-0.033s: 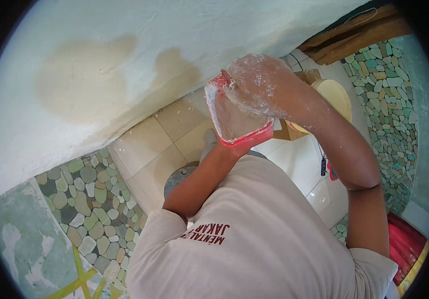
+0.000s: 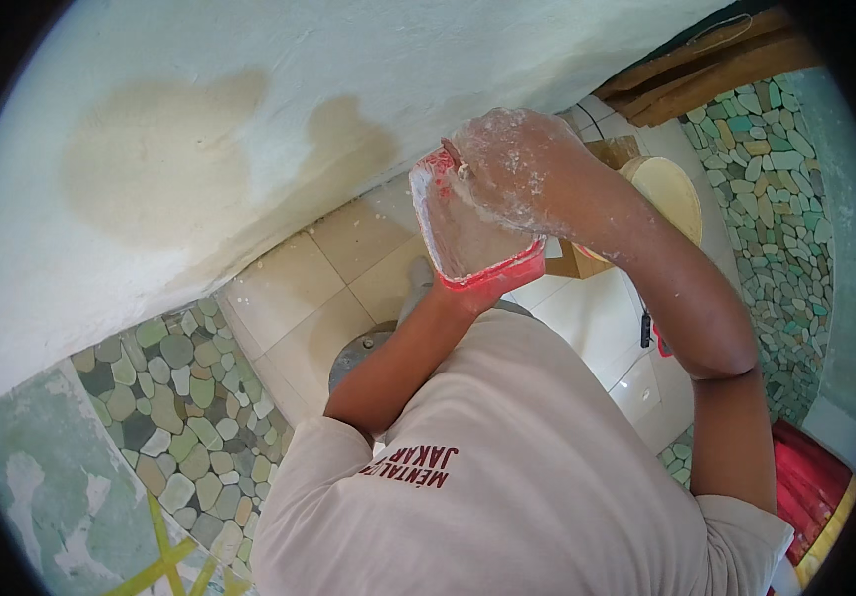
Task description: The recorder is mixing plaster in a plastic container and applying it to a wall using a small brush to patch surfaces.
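Note:
A red rectangular tub (image 2: pixel 492 275) is held out in front of my chest, tilted, with pale wet paste (image 2: pixel 472 236) inside and smeared along its rim. My left hand (image 2: pixel 469 299) supports it from below at the near end; most of its fingers are hidden behind the tub. Over the tub's far right side is my right hand (image 2: pixel 512 164), spotted with white paste and curled closed. Its fingertips reach down toward the paste near the far rim, and what they grip, if anything, is hidden.
A white plastered wall (image 2: pixel 249 129) with shadows rises ahead. Behind my right forearm stand a cream round bucket (image 2: pixel 668 194) and a cardboard box (image 2: pixel 587 261). Wooden boards (image 2: pixel 716 65) lean at the upper right. Below are beige tiles (image 2: pixel 299 288), pebble flooring (image 2: pixel 184 407) and a grey round stool (image 2: pixel 353 356).

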`<state>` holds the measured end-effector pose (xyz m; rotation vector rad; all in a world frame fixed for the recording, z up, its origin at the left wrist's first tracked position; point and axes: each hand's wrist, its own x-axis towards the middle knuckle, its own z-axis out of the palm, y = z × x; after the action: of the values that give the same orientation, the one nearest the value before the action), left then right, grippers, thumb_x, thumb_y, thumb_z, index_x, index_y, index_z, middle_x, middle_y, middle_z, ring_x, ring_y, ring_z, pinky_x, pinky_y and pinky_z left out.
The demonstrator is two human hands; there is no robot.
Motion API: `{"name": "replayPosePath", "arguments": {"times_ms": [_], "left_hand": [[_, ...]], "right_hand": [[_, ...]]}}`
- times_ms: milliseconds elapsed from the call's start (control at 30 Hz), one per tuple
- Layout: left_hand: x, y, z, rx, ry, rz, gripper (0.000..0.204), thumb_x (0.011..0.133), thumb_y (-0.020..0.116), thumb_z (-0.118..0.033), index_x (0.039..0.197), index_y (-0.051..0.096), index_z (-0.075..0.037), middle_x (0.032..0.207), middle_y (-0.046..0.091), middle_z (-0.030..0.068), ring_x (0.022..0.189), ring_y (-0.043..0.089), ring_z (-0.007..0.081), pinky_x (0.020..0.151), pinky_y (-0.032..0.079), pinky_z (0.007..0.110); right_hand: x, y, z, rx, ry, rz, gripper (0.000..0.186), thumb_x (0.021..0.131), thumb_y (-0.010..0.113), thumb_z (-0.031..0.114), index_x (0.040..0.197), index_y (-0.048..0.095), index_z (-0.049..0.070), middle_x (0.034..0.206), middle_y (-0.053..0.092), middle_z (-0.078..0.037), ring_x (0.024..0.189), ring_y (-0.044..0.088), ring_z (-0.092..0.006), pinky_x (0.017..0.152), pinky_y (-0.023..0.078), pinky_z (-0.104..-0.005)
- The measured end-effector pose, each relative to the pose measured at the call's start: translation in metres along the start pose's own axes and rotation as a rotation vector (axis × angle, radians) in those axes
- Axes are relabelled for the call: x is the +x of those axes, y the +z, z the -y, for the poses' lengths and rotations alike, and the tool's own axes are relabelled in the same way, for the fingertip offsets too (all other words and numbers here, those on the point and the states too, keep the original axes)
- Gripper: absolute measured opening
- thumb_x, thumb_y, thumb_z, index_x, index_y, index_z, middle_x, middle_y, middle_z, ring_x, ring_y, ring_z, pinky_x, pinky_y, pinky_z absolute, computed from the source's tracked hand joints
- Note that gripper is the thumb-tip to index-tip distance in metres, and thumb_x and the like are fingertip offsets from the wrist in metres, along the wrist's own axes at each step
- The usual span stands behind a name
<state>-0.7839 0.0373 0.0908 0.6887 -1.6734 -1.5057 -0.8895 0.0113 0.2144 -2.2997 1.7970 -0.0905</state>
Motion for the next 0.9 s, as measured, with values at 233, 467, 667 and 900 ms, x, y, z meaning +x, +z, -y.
{"name": "replayPosePath", "arguments": {"times_ms": [233, 467, 667, 900], "left_hand": [[0.004, -0.026, -0.003, -0.179, -0.087, 0.097, 0.052, 0.087, 0.063, -0.039, 0.128, 0.052, -0.010, 0.128, 0.057, 0.0067, 0.119, 0.053, 0.0255, 0.104, 0.039, 0.042], [0.000, -0.030, 0.043, -1.376, -0.573, -0.202, 0.055, 0.097, 0.037, -0.053, 0.134, 0.047, -0.014, 0.133, 0.053, 0.0063, 0.122, 0.050, 0.0275, 0.105, 0.039, 0.043], [0.004, -0.032, 0.047, -1.689, -0.467, -0.022, 0.053, 0.097, 0.037, -0.051, 0.135, 0.045, -0.014, 0.132, 0.052, 0.0056, 0.122, 0.050, 0.0253, 0.105, 0.040, 0.041], [0.008, -0.032, 0.049, -1.450, -0.556, -0.194, 0.050, 0.099, 0.036, -0.048, 0.136, 0.044, -0.016, 0.134, 0.050, 0.0048, 0.122, 0.049, 0.0259, 0.105, 0.039, 0.041]], "right_hand": [[0.032, 0.018, 0.002, 0.076, 0.144, 0.202, 0.025, 0.088, 0.052, 0.023, 0.095, 0.062, 0.000, 0.098, 0.064, -0.020, 0.099, 0.060, -0.0367, 0.087, 0.048, -0.0464], [0.042, 0.020, 0.010, 0.226, 0.243, 0.210, 0.025, 0.087, 0.051, 0.019, 0.094, 0.061, -0.002, 0.099, 0.062, -0.022, 0.100, 0.058, -0.0391, 0.087, 0.047, -0.0472], [0.053, 0.011, 0.005, 0.139, 0.436, 0.308, 0.025, 0.082, 0.052, 0.016, 0.094, 0.059, -0.005, 0.100, 0.061, -0.025, 0.098, 0.058, -0.0404, 0.087, 0.046, -0.0481], [0.065, 0.010, -0.004, 0.378, 0.405, 0.374, 0.026, 0.079, 0.052, 0.014, 0.092, 0.062, -0.007, 0.097, 0.063, -0.025, 0.096, 0.060, -0.0411, 0.085, 0.047, -0.0469]]}}
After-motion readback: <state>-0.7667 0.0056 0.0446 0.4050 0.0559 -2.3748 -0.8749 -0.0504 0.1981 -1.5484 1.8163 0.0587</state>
